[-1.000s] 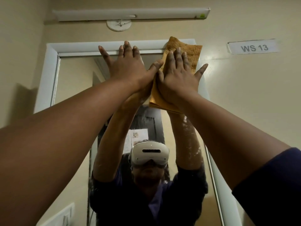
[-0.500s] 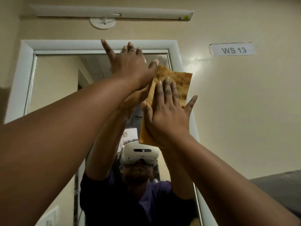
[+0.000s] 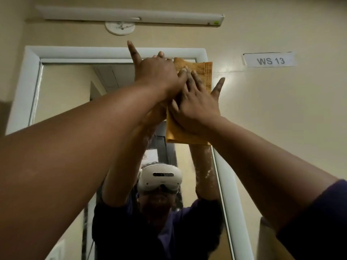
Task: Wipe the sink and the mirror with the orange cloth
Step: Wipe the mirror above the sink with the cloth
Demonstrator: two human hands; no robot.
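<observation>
Up high, orange cloth (image 3: 201,72) lies under right hand (image 3: 195,107).

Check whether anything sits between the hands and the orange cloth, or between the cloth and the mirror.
Nothing visible does. The right hand presses flat on the orange cloth, which lies against the mirror at its upper right corner by the white frame. The left hand overlaps the right hand's fingers.

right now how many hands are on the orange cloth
2: the right hand lies flat on the orange cloth at the mirror's upper right corner; the left hand overlaps its left edge, its fingertips partly hidden.
</observation>
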